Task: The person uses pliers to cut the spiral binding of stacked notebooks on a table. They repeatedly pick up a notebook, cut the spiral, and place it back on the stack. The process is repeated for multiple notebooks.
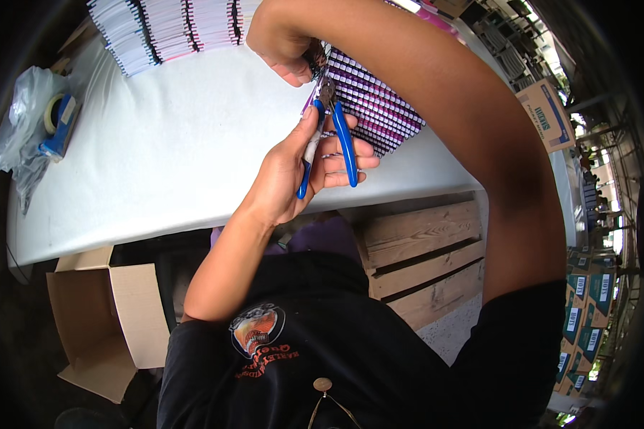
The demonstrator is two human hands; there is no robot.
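Note:
My left hand [283, 171] holds a pair of pliers [345, 143] with blue handles, the jaws pointing away from me. The handles are spread, one against the palm and thumb, the other by the fingertips. My right hand [279, 46] reaches across from the right, bent at the wrist, with curled fingers close to the jaws. What those fingers hold is hidden. Beside and beneath both hands lies a stack of purple wire-bound notebooks [379, 107], their dark bindings in rows toward me. The jaws are at the stack's left edge.
Several stacks of white-paged bound books [172, 32] stand at the far left of the white-covered table [157, 157]. A blue tape dispenser [61, 129] lies with a clear plastic bag [28, 121] at the left. An open carton [93, 314] and a wooden crate [426, 250] are below the table.

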